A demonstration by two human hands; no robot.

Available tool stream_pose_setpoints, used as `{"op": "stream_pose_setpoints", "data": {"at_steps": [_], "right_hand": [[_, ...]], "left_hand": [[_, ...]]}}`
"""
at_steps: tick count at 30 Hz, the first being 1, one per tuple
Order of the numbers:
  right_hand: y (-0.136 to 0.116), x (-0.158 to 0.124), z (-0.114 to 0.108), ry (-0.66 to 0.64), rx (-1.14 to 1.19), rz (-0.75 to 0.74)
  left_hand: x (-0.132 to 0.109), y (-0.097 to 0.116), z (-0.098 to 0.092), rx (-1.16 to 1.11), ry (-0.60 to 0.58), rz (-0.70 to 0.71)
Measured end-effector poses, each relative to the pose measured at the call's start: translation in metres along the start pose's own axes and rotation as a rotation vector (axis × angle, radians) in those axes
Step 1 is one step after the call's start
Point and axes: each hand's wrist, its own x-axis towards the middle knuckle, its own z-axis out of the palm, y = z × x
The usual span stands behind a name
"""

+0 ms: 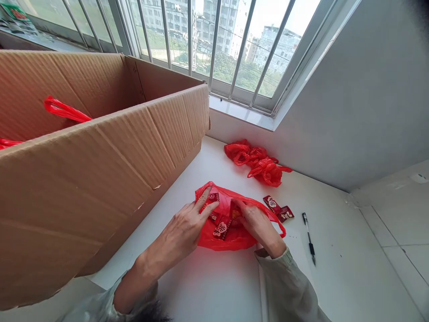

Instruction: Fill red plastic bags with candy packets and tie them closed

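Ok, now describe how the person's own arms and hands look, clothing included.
The left hand and right hand are bare, without gloves, and no watch or bracelet shows. The loose, grey-green fabric left sleeve ends partway up the forearm. The matching grey-green fabric right sleeve reaches close to the wrist. Neither sleeve shows any print.

No wording can be read with certainty. Large pale characters mark a dark-red packet (221,229) inside the red bag (239,243), with smaller print too fine to make out. Similar pale characters stand on two overlapping packets (271,204) on the table, right of the bag, likewise too small to decipher.
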Motion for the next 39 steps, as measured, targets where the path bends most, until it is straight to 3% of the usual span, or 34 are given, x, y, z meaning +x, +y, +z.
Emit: {"op": "stream_pose_setpoints", "data": {"at_steps": [5, 9, 12, 15, 17, 20, 22, 25, 28, 31, 35, 37, 39], "right_hand": [[-0.009, 0.006, -0.001, 0.027, -0.093, 0.041], [-0.017, 0.006, -0.015, 0.11, -0.061, -0.02], [-0.01, 0.0, -0.032, 0.279, -0.039, -0.023], [0.013, -0.012, -0.043, 0.476, -0.07, 0.096], [0.032, -0.021, -0.047, 0.419, 0.024, 0.203], [0.051, -0.032, -0.053, 0.144, 0.374, 0.311], [0.054, -0.035, -0.065, 0.103, 0.608, 0.322], [0.041, -0.033, -0.095, 0.404, 0.955, 0.243], [0.021, -0.029, -0.129, 0.694, 1.232, 0.114], [0.003, -0.029, -0.15, 0.727, 1.342, 0.031], [-0.004, -0.033, -0.147, 0.823, 1.32, -0.015], [-0.001, -0.035, -0.137, 0.847, 1.256, 0.011], [0.006, -0.036, -0.128, 0.764, 1.161, 0.062]], "left_hand": [[0.003, -0.007, 0.0, -0.102, 0.092, -0.026], [0.008, -0.012, -0.004, -0.193, 0.127, 0.004], [0.011, -0.014, -0.007, -0.192, 0.137, 0.047], [0.011, -0.016, -0.014, -0.171, 0.148, 0.073], [0.011, -0.016, -0.022, -0.172, 0.168, 0.102], [0.009, -0.015, -0.035, -0.193, 0.196, 0.139], [0.009, -0.014, -0.044, -0.201, 0.198, 0.131], [0.016, -0.015, -0.06, -0.179, 0.244, 0.095], [0.029, -0.013, -0.081, -0.131, 0.439, 0.097], [0.043, -0.007, -0.104, -0.136, 0.691, 0.142], [0.06, 0.007, -0.124, -0.274, 0.888, 0.169], [0.063, 0.013, -0.126, -0.349, 0.871, 0.105], [0.06, 0.015, -0.123, -0.393, 0.721, 0.069]]}}
